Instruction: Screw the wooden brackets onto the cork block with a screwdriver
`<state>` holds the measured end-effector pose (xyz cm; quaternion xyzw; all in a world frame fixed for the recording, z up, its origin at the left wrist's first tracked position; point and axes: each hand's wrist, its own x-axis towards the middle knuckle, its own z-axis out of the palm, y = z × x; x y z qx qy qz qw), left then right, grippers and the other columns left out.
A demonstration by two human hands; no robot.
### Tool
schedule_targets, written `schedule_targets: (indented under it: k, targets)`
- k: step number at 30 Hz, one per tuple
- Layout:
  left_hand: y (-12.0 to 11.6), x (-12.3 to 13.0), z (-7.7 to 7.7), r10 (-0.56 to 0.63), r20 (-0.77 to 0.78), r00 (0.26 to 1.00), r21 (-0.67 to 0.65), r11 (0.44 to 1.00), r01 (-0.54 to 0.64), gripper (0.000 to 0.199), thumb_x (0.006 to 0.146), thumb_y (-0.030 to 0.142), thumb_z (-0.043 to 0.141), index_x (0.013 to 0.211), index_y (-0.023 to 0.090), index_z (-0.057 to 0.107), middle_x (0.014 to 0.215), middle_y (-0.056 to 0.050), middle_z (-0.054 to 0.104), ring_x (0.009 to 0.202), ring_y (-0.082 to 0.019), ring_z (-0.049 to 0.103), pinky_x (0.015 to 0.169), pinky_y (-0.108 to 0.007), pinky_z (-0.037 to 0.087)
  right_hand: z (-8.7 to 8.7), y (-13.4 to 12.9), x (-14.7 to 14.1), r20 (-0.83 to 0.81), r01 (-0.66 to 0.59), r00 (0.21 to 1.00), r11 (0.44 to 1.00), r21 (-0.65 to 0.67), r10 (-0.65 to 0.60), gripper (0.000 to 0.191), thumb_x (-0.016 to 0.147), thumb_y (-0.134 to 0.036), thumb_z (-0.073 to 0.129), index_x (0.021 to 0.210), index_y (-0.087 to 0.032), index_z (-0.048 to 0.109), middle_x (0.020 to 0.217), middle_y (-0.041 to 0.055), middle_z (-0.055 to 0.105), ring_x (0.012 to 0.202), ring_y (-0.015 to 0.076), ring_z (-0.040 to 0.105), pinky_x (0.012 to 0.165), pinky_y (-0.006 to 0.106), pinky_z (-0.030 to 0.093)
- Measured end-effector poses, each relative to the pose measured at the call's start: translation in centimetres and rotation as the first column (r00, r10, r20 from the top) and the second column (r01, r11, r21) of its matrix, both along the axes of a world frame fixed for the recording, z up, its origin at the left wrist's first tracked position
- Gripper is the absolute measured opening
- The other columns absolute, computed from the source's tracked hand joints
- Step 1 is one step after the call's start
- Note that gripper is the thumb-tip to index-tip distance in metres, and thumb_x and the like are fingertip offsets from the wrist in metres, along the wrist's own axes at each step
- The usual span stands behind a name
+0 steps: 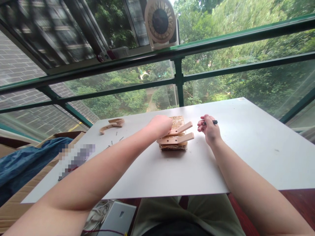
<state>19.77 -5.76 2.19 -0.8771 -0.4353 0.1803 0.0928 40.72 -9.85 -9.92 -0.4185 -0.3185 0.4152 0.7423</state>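
My left hand (162, 126) is curled over the left end of the rear wooden hook (180, 128); its fingertips are mostly hidden behind the hand. In front of it lies a second pale wooden hook (175, 140) with two dark holes. Both rest on a block wrapped in clear plastic and brown material (174, 148), their right ends sticking out past it. To the right, my right hand (209, 129) is raised just above the table, its fingers closed round a short black stick-like tool (215, 122). What kind of tool it is does not show.
The white table (197, 173) stands against a green-framed window railing. Another curved wooden piece (112, 125) lies at the far left, with several loose screws (116, 133) near it. A blurred-out packet (78, 159) lies by the left edge, beside a cardboard box with blue cloth (29, 157).
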Motion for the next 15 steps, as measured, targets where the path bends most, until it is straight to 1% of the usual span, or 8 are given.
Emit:
schedule_targets:
  k: [8,15]
  targets:
    - [0.15,-0.28,-0.05,-0.001,-0.009,1.0,0.002,1.0,0.001,0.012,0.066,0.018,0.061,0.07,0.019,0.072,0.068,-0.009,0.067,0.065,-0.023,0.061,0.059,-0.032,0.037,-0.05,-0.08,-0.02,0.01,-0.007,1.0,1.0,-0.001,0.007,0.038,0.083,-0.058,0.064,0.09,-0.021,0.055,0.063,-0.0022,0.062,0.044,0.0096,0.054,0.043,0.022,0.045]
    - [0.7,-0.02,-0.72,0.0,-0.001,1.0,-0.019,1.0,0.0,0.016,0.064,0.015,0.064,0.076,0.019,0.074,0.073,-0.009,0.069,0.07,-0.024,0.063,0.064,-0.032,0.04,-0.33,-0.12,-0.23,0.022,-0.017,1.0,1.0,-0.007,0.017,0.039,0.081,-0.058,0.066,0.091,-0.021,0.055,0.063,-0.002,0.062,0.045,0.0098,0.054,0.043,0.022,0.045]
